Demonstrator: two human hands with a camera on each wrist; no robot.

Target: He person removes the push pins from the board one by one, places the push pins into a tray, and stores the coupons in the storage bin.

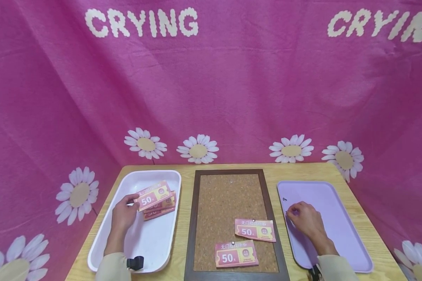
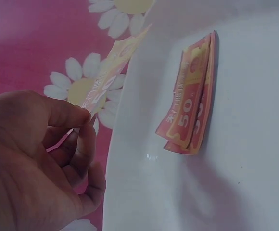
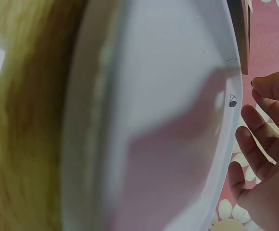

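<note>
As left hand (image 1: 124, 212) pinches coupon (image 1: 154, 195), tray (image 1: 152, 242) (coupons (image 2: 190, 96))

Reads "CRYING" in pale letters on pink curtain (image 1: 232, 86), upper left; repeats upper right, cut at last letter. Shows "50" on held coupon (image 1: 154, 196), two stacked coupons (image 2: 190, 103), upper pinned coupon (image 1: 254, 230), lower pinned coupon (image 1: 236, 254). Begins "无门" above number on held and pinned ones, unclear further along.
</note>
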